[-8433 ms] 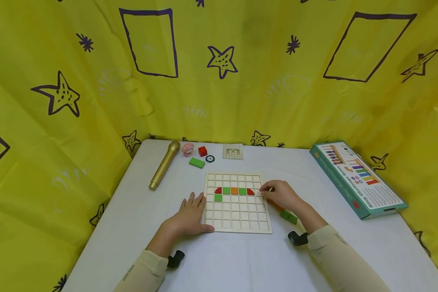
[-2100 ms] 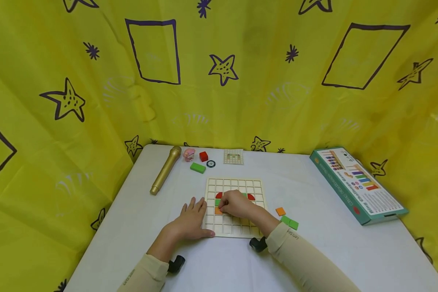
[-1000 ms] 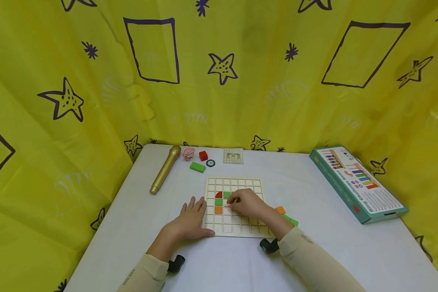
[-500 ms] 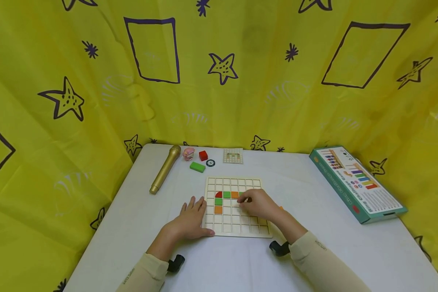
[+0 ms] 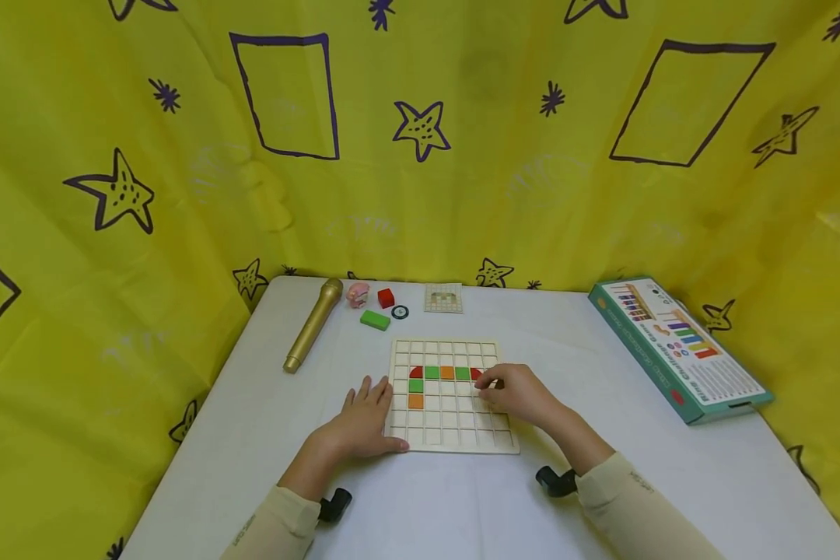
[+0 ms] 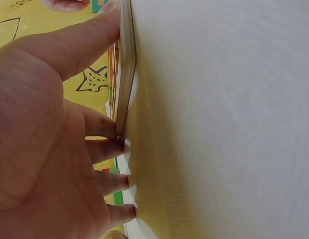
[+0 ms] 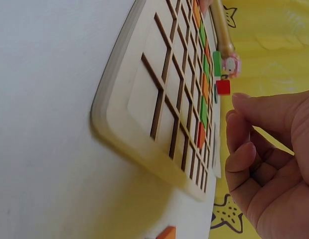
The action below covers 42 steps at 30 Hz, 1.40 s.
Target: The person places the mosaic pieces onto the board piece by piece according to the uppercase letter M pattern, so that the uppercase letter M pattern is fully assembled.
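A pale wooden grid board point(image 5: 455, 428) lies flat on the white table. Its second row holds a red quarter tile point(image 5: 416, 372), green, orange and green squares, and another red tile point(image 5: 475, 373). Under the left red tile sit a green square point(image 5: 416, 386) and an orange square point(image 5: 416, 401). My left hand point(image 5: 364, 416) lies flat at the board's left edge, thumb along the board's near edge point(image 6: 125, 74). My right hand point(image 5: 514, 393) hovers over the board's right side, fingers loosely curled near the right red tile. In the right wrist view this hand point(image 7: 274, 159) holds nothing.
A gold microphone point(image 5: 313, 325), pink toy point(image 5: 358, 294), red cube point(image 5: 386, 298), green block point(image 5: 375, 320), black ring point(image 5: 400, 312) and small pattern card point(image 5: 443, 298) sit at the table's back. A teal game box point(image 5: 675, 346) lies far right. An orange tile point(image 7: 167, 233) lies loose beside the board. Yellow cloth surrounds the table.
An orange square now sits in the left column under the green one. Since then my right hand has slid rightwards across the board, uncovering the tile row. The left hand has stayed put.
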{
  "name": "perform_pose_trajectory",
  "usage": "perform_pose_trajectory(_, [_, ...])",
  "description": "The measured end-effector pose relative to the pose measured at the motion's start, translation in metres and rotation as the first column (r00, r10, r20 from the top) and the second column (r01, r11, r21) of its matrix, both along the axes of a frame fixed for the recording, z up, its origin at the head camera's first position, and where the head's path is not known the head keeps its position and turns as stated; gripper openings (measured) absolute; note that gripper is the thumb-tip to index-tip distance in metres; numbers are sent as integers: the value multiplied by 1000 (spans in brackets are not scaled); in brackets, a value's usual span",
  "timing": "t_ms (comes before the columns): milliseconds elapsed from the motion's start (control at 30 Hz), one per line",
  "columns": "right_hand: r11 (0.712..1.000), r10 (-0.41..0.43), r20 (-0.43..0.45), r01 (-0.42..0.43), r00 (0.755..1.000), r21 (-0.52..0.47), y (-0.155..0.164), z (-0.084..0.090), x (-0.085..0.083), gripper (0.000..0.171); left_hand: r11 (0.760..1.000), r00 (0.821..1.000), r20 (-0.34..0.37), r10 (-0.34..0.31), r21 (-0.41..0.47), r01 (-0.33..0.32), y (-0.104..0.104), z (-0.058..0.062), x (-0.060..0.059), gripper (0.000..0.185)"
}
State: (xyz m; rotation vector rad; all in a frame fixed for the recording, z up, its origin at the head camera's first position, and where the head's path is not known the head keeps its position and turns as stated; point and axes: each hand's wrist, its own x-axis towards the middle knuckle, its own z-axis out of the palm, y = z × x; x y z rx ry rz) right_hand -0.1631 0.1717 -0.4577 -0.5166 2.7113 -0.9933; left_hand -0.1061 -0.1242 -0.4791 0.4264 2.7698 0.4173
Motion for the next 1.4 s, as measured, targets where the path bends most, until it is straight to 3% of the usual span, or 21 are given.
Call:
perform_pose_trajectory(267, [998, -55, 7, 55, 998, 1, 20, 1, 5, 9, 1000, 1000, 6, 26, 9, -26, 0, -2, 1, 108])
perform_pose_trajectory(767, [992, -126, -7, 126, 992, 15, 48, 0, 17, 11, 1000, 1000, -1, 10, 8, -10, -1, -4, 0, 109])
perform_pose_trajectory(1400, [982, -189, 2, 189, 982, -2, 78, -7, 32, 17, 1000, 1000, 6, 9, 3, -9, 0, 1, 0, 107])
